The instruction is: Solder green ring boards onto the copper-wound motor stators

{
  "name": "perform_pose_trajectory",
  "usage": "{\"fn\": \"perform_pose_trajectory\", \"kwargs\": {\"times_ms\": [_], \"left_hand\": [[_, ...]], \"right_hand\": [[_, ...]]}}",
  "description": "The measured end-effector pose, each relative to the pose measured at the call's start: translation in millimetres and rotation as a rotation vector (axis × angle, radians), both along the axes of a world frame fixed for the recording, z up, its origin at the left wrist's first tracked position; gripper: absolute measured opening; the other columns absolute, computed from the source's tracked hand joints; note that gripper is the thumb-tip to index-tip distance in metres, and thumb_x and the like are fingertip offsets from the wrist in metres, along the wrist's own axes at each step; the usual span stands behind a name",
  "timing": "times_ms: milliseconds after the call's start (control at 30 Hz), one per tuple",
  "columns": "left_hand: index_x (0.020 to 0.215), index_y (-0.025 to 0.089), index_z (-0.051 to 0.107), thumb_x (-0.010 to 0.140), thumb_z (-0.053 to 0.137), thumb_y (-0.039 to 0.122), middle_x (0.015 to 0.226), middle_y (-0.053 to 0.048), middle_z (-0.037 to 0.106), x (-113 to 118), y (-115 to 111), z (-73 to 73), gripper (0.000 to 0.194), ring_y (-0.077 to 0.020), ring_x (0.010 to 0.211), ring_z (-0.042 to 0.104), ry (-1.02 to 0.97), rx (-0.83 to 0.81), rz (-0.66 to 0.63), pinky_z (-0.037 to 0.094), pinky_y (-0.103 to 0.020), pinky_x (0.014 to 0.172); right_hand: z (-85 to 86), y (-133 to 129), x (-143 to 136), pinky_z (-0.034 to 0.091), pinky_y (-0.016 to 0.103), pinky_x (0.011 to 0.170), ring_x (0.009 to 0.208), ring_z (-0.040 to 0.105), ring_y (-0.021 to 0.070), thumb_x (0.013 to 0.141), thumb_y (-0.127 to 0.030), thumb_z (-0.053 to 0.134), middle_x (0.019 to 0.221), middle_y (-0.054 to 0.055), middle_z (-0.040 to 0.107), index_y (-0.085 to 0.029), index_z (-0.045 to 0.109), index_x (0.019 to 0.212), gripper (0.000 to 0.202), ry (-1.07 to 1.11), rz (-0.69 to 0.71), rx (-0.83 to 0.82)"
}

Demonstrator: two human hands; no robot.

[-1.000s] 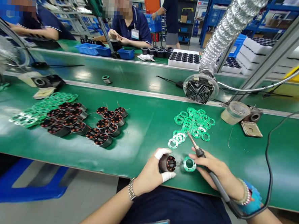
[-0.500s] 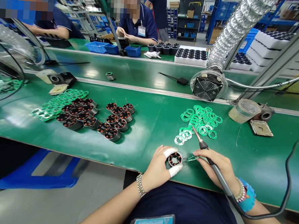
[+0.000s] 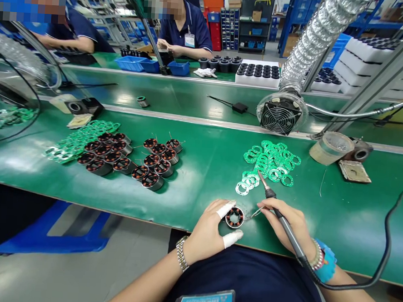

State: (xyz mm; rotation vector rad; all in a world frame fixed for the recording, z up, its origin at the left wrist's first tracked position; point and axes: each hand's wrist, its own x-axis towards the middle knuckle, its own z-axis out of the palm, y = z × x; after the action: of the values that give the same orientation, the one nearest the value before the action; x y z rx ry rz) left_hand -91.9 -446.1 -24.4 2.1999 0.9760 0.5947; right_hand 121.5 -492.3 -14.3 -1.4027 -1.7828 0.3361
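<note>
My left hand [image 3: 213, 227] wears white finger covers on thumb and index finger. Its fingers are spread beside a round motor stator [image 3: 234, 217] with copper windings, the index finger at its upper edge and the thumb apart from it. My right hand [image 3: 289, 222] holds a soldering iron [image 3: 289, 231], tip pointing up and left. Between the thumb and fingers of that hand is also a thin green ring board [image 3: 257, 212], seen nearly edge-on. Thin wires show between board and stator. Behind the iron tip lies a pile of green ring boards [image 3: 271, 157].
More stators [image 3: 156, 166] stand in groups at left beside rows of green boards [image 3: 82, 137]. A fan [image 3: 280, 115] on a foil duct stands behind the pile. At right are a plastic cup [image 3: 331, 147] and a sponge tray [image 3: 354, 172]. Co-workers sit across the bench.
My left thumb has opened away from the stator, which sits slightly further left and lower. The ring board in my right hand has tilted and moved slightly left.
</note>
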Motion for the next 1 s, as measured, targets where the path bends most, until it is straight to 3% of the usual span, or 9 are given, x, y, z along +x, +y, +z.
{"fn": "perform_pose_trajectory", "kwargs": {"times_ms": [167,300,433,600,700,867,1000], "left_hand": [[0.117,0.016,0.049,0.068,0.064,0.024,0.113,-0.013,0.057,5,-4,-5.1,0.051,-0.0282,0.108,0.051,0.007,0.041,0.039,0.039,-0.049,0.096],[0.127,0.017,0.041,0.07,0.057,0.013,0.121,-0.013,0.054,-1,-5,-8.0,0.06,-0.0273,0.113,0.049,0.032,0.053,-0.019,0.032,-0.051,0.103],[0.134,0.017,0.031,0.073,0.063,0.026,0.126,-0.015,0.05,-9,-2,-3.6,0.069,-0.0293,0.116,0.047,0.056,0.037,-0.074,0.037,-0.051,0.099],[0.115,0.019,0.051,0.069,0.07,0.035,0.107,-0.011,0.061,-7,2,-3.7,0.052,-0.0266,0.099,0.056,0.046,0.097,-0.024,0.047,-0.045,0.086],[0.106,0.015,0.054,0.066,0.073,0.035,0.098,-0.011,0.062,-3,-2,-9.9,0.049,-0.0256,0.092,0.057,0.023,0.134,0.066,0.048,-0.043,0.081],[0.104,0.015,0.052,0.065,0.073,0.036,0.095,-0.01,0.062,1,-7,-16.0,0.049,-0.0245,0.088,0.057,-0.031,0.16,0.113,0.048,-0.041,0.078],[0.104,0.017,0.052,0.065,0.074,0.036,0.094,-0.009,0.061,1,-8,-16.9,0.049,-0.0245,0.088,0.057,-0.053,0.151,0.118,0.048,-0.041,0.078]], "right_hand": [[1.6,0,-1,0.053,0.022,0.07,0.074,0.067,0.0143,0.083,-0.016,0.055,0.087,0.003,0.07,-0.021,0.059,0.098,0.016,-0.003,0.019,0.012],[-0.4,1,0,0.053,0.023,0.07,0.075,0.067,0.0144,0.084,-0.016,0.055,0.088,0.003,0.07,-0.022,0.058,0.099,0.017,0.002,0.006,0.001],[-3.1,3,-1,0.053,0.023,0.071,0.076,0.067,0.0142,0.084,-0.016,0.055,0.089,0.003,0.07,-0.021,0.058,0.1,0.017,0.015,-0.001,-0.012],[0.9,0,-4,0.053,0.025,0.073,0.079,0.067,0.0155,0.082,-0.016,0.056,0.09,0.004,0.069,-0.022,0.056,0.101,0.02,0.078,-0.022,-0.047],[7.6,-5,-9,0.054,0.026,0.071,0.083,0.067,0.0165,0.08,-0.016,0.056,0.095,0.005,0.068,-0.023,0.051,0.104,0.026,0.301,-0.03,-0.2],[12.5,-10,-14,0.054,0.023,0.059,0.078,0.065,0.0135,0.08,-0.019,0.059,0.11,0.008,0.063,-0.026,0.044,0.108,0.033,0.777,0.171,-0.473],[8.5,-9,-10,0.054,0.029,0.073,0.083,0.063,0.0138,0.075,-0.018,0.068,0.119,0.008,0.057,-0.028,0.045,0.11,0.043,0.801,0.353,-0.482]]}}
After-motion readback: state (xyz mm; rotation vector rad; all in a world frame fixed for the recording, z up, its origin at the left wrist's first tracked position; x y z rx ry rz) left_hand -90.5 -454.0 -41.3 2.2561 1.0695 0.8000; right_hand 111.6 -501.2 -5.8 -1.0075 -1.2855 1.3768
